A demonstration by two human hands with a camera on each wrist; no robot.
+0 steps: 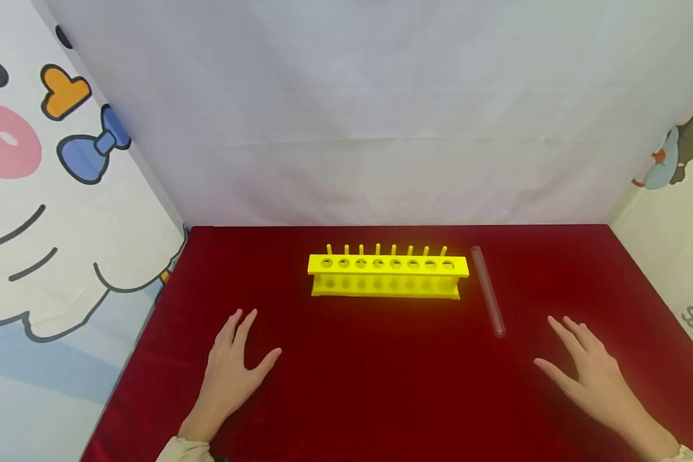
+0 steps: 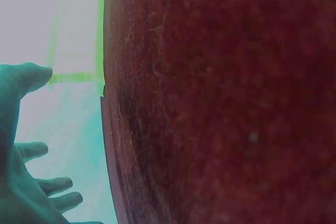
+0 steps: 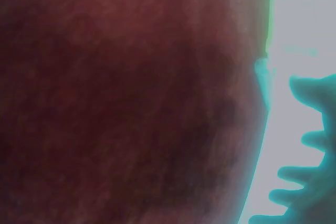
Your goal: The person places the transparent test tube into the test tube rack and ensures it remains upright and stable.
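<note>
My left hand [image 1: 231, 372], fingers spread, is over the left part of the table and holds nothing. On the right side my right hand [image 1: 591, 378] is likewise spread and holds nothing. Between and beyond the hands stands a yellow test tube rack [image 1: 388, 265] with a row of round holes and a row of upright pegs behind them. To the right of the rack a clear glass test tube [image 1: 489, 292] lies on the cloth, its lower end toward my right hand. In the left wrist view the fingers [image 2: 34, 74] show apart; the right wrist view shows spread fingers [image 3: 299, 174] too.
A dark red cloth [image 1: 381, 385] covers the table. White curtain [image 1: 381, 115] hangs along the back edge, and a cartoon-printed panel [image 1: 46, 256] stands on the left. Another printed panel [image 1: 675, 250] borders the right side.
</note>
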